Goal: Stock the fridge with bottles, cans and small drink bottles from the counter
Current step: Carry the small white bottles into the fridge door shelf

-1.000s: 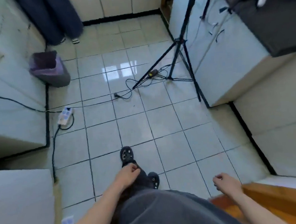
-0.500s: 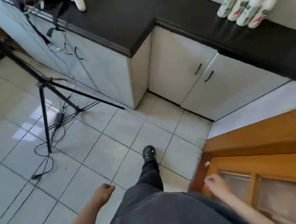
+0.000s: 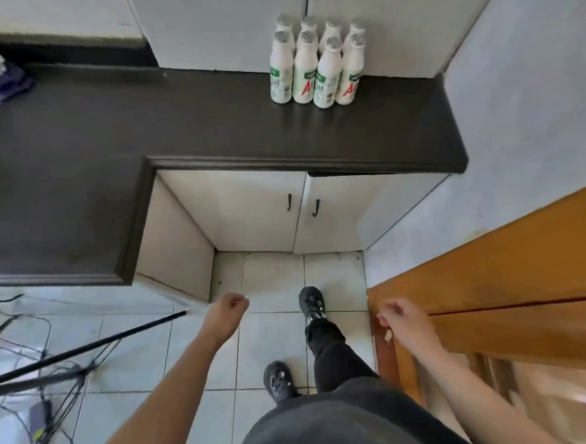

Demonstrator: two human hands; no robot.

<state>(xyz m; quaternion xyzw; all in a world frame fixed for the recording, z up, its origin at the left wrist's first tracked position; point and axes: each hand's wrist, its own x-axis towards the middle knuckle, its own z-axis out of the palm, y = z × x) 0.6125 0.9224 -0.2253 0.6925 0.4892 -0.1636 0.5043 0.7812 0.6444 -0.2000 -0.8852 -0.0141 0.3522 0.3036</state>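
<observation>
**A:** What are the fingers doing?

**B:** Loosely curled on both, gripping nothing. The left hand [image 3: 226, 310] hangs over the floor tiles, and the right hand [image 3: 398, 318] is just beside the wooden door [image 3: 511, 277].

**A:** And the bottles?

**B:** The white bottles [image 3: 304, 70] stand upright in a tight cluster, far ahead on the dark counter [image 3: 193, 125] and back against the cabinet. I'd say the right hand is nearer.

**A:** Room to move?

**B:** The door crowds the right and a tripod leg [image 3: 86, 347] lies left. Straight ahead looks open.
</observation>
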